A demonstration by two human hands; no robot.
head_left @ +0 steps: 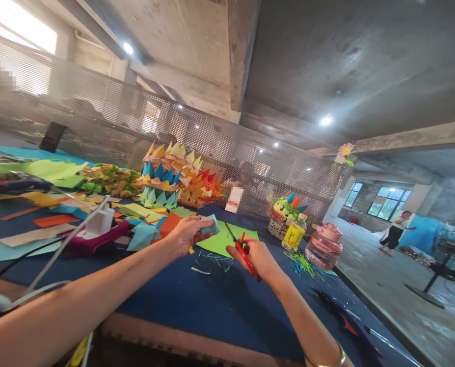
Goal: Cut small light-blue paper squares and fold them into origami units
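My left hand (188, 235) pinches a small folded piece of light blue paper (209, 224) between thumb and fingers. In my right hand (258, 257) is a pair of scissors with red handles (247, 261), its dark blades pointing up and left, just right of the blue paper and apart from it. Whether the blades are parted is hard to make out. A bright green sheet of paper (231, 238) lies on the table under both hands. Thin paper slivers (215, 262) are scattered in front of it.
Coloured paper strips (55, 220) and a magenta power strip (93, 239) with cables lie left. Folded-paper crowns (162, 178) stand behind. To the right are a yellow-labelled bottle (294, 234), a pink jug (324, 247) and green trimmings (303, 265). A perforated screen (250, 176) borders the table; a person (397, 232) walks beyond.
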